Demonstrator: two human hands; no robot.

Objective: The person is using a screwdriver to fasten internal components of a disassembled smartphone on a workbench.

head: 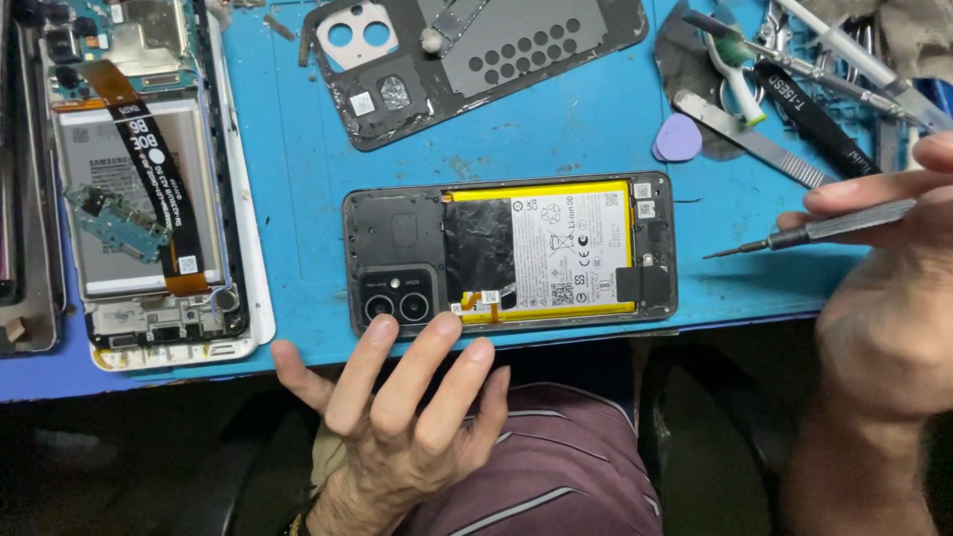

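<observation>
Blue work mat (298, 169) covers the bench. Right hand (884, 298) pinches a slim grey metal screwdriver (844, 223), tip hovering just right of the opened dark phone (508, 253) with its yellow-edged battery (556, 248); a slip could pierce that one battery. Left hand (402, 397) lies spread and empty at the mat's near edge. Two opened phones, one loose back cover (476, 60), one purple pick (678, 137).

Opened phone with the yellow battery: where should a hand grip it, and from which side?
Probably by the long edges of the opened phone, pinched across its width from the near table edge, where the left hand already rests. It lies flat with its back off, so the battery and camera face up; keep fingers on the frame rim. The right hand holds a screwdriver.
</observation>
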